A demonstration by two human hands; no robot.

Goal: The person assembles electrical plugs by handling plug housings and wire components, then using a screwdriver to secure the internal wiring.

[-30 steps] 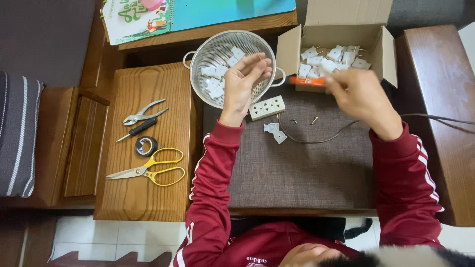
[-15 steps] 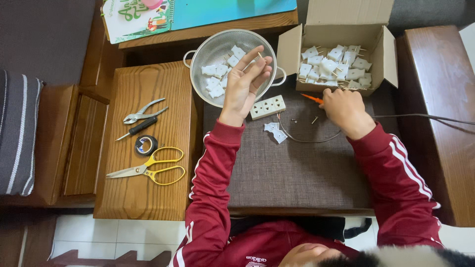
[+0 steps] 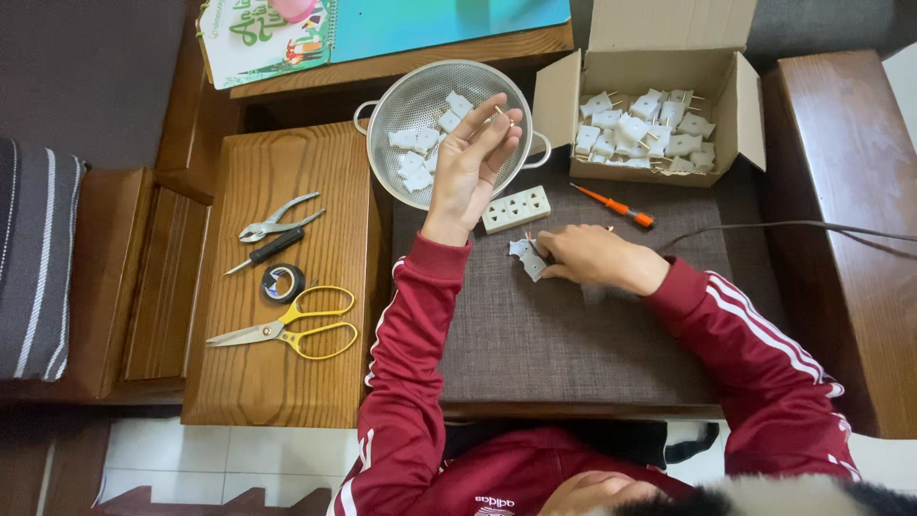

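Left hand point(image 3: 470, 162) is up over the colander point(image 3: 401, 91), palm toward the camera, fingers loosely curled, with a tiny brass pin point(image 3: 501, 113) pinched at the fingertips. Right hand point(image 3: 587, 258) lies low on the brown mat point(image 3: 535, 334), knuckles up, fingertips closed on a white plug piece point(image 3: 527, 258) at its left edge. The metal colander holds a handful of white plug parts point(image 3: 420, 153); the open cardboard box point(image 3: 745, 105) beside it is heaped with more white plugs point(image 3: 642, 129). A white socket strip point(image 3: 516, 209) sits between the two hands, just below the left wrist. An orange screwdriver point(image 3: 616, 205) lies free on the mat, near the right hand but untouched. Pliers point(image 3: 277, 218), tape point(image 3: 283, 283) and yellow scissors point(image 3: 287, 327) rest on the wooden board point(image 3: 277, 382) to the left.
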